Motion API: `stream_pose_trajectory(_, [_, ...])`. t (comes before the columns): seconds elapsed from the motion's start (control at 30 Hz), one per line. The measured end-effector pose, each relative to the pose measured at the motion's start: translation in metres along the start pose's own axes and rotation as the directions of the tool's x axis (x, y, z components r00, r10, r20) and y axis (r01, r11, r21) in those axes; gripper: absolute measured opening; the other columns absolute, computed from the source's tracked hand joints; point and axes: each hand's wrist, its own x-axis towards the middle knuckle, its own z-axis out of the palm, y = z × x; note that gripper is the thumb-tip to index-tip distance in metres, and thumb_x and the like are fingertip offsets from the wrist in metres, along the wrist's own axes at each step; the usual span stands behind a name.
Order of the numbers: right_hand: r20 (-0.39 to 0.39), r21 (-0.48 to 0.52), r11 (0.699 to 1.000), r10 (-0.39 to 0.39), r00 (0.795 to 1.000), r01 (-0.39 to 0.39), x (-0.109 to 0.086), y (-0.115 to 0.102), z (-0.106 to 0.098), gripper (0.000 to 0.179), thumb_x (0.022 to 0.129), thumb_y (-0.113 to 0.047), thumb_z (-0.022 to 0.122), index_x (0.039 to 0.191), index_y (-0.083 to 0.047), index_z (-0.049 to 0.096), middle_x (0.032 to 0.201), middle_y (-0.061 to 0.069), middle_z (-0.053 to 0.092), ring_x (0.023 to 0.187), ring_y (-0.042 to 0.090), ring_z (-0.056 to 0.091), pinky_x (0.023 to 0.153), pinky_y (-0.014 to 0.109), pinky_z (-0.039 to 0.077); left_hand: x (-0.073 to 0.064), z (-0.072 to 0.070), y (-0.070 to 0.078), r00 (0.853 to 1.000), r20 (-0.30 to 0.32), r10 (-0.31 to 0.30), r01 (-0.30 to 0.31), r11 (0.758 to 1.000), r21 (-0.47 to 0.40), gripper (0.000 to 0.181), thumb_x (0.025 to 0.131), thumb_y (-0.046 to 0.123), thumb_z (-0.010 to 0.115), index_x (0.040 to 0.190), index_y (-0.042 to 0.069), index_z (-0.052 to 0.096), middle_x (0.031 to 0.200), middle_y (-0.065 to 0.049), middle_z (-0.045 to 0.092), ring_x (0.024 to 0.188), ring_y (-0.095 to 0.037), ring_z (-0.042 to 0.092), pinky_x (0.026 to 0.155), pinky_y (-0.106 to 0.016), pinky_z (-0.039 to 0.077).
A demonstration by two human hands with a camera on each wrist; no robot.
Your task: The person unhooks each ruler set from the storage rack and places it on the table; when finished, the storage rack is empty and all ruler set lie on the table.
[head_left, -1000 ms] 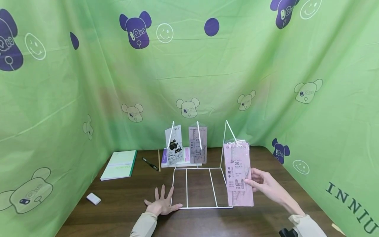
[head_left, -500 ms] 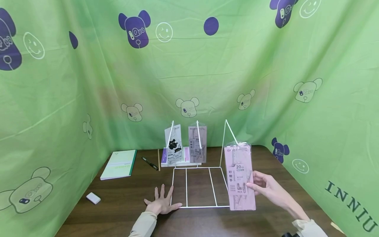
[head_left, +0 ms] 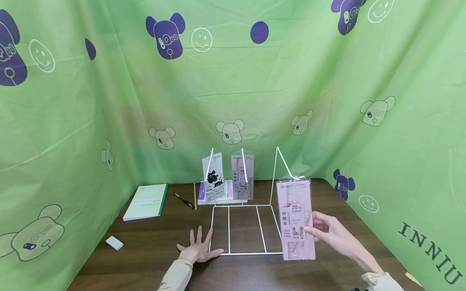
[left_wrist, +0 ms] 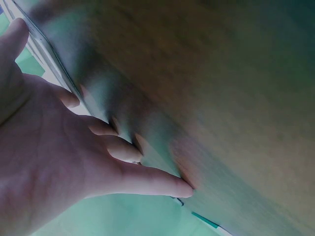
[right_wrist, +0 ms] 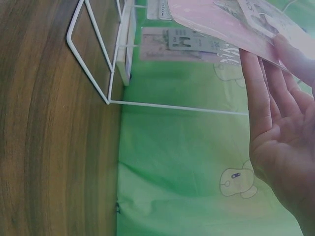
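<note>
My right hand (head_left: 329, 233) pinches a pink packaged ruler set (head_left: 295, 220) by its right edge, thumb in front and fingers behind. The packet hangs upright, its clear top flap right at the front end of the right-hand prong (head_left: 285, 163) of a white wire rack (head_left: 247, 254). In the right wrist view the pink packet (right_wrist: 211, 22) shows at the top, between thumb and fingers. My left hand (head_left: 198, 247) lies with fingers spread on the table, its thumb over the rack base's front left corner. The left wrist view shows that hand (left_wrist: 54, 147) from the palm side.
A white ruler set with a black cat (head_left: 214, 178) and another pink ruler set (head_left: 242, 178) hang from the other prongs. Behind them lies a purple-and-white box (head_left: 229, 190). To the left are a notebook (head_left: 145, 202), a pen (head_left: 184, 201), a thin stick (head_left: 195, 197) and a white eraser (head_left: 114, 243).
My right hand has drawn the pink ruler set slightly toward me and to the right, lower in the head view. The left hand stays at the rack's corner.
</note>
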Motion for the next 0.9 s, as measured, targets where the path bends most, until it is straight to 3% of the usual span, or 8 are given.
stream_pose_trajectory(0.17, [0.001,-0.002,1.000,-0.006,1.000,0.006,-0.0008,-0.0019,0.0002,0.020,0.097,-0.002,0.054,0.116,0.001,0.057,0.108,0.010,0.070,0.091,0.024,0.069,0.069,0.040,0.056,0.0052,0.0051,-0.0032,1.000,0.012,-0.003,0.003,1.000,0.013,0.096,0.079,0.080,0.045,0.153,0.023,0.019,0.157,-0.019,0.012,0.142,-0.046,0.005,0.087,-0.085,0.011])
stream_pose_trajectory(0.47, [-0.013,-0.021,1.000,-0.016,1.000,0.016,-0.0038,-0.0054,-0.0009,0.025,0.096,-0.001,0.054,0.121,0.000,0.056,0.108,0.009,0.070,0.091,0.023,0.069,0.068,0.039,0.056,-0.0029,-0.0030,0.0019,1.000,-0.006,0.008,-0.008,1.000,0.008,0.088,0.084,0.070,0.052,0.151,0.019,0.026,0.155,-0.022,0.017,0.140,-0.048,0.010,0.086,-0.085,0.014])
stream_pose_trajectory(0.8, [-0.006,-0.024,0.998,-0.065,0.998,0.064,-0.0057,-0.0069,-0.0025,0.025,0.095,0.003,0.053,0.119,-0.002,0.057,0.106,0.009,0.071,0.089,0.023,0.069,0.069,0.038,0.056,-0.0003,-0.0011,0.0000,1.000,-0.008,0.010,-0.010,1.000,0.013,0.088,0.084,0.070,0.051,0.151,0.020,0.026,0.155,-0.021,0.017,0.140,-0.048,0.010,0.086,-0.085,0.015])
stream_pose_trajectory(0.9, [-0.013,-0.021,0.997,-0.073,0.997,0.073,-0.0061,-0.0071,-0.0036,0.020,0.095,0.004,0.053,0.112,-0.003,0.059,0.105,0.010,0.071,0.088,0.024,0.069,0.069,0.037,0.055,0.0010,0.0003,-0.0005,1.000,-0.005,0.007,-0.007,1.000,0.006,0.090,0.083,0.073,0.050,0.151,0.020,0.025,0.155,-0.021,0.017,0.141,-0.048,0.009,0.086,-0.085,0.013])
